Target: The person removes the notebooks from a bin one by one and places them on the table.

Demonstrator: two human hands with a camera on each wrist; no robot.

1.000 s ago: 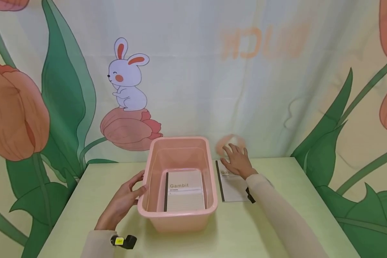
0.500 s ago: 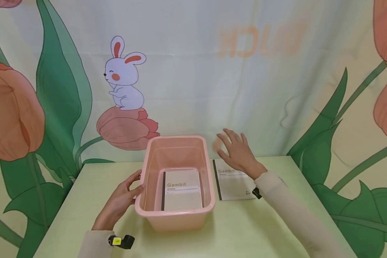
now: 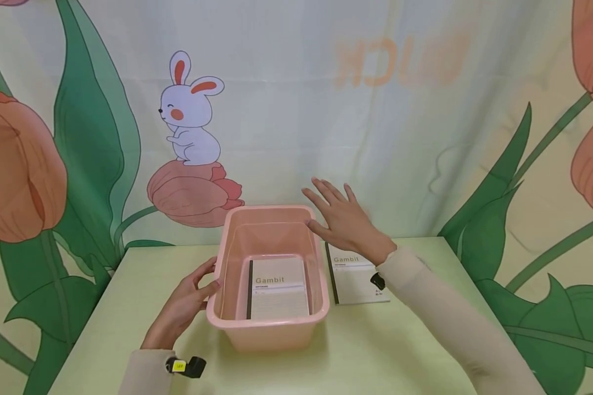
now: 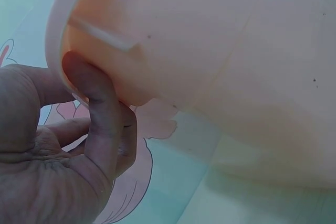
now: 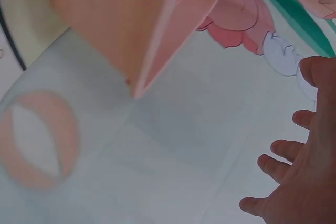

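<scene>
A pink plastic basin (image 3: 267, 336) stands on the table in the head view, with a notebook (image 3: 279, 299) marked "Gambit" lying flat inside. My left hand (image 3: 180, 304) pinches the basin's left rim between thumb and fingers. In the left wrist view, the fingertips (image 4: 79, 72) tuck under that rim. Raised over the basin's far right corner is my right hand (image 3: 348, 222), fingers spread and holding nothing. Beneath its wrist a second "Gambit" notebook (image 3: 358, 282) lies on the table, right of the basin; the hand and sleeve cover part of it.
The light green table (image 3: 415, 340) ends at the back against a hanging cloth (image 3: 286, 109) printed with tulips and a rabbit. The cloth comes close behind the basin's far rim.
My right hand has risen off the second notebook and moved left toward the basin's far corner, fingers spreading. The left hand keeps its hold on the rim; both notebooks stay put.
</scene>
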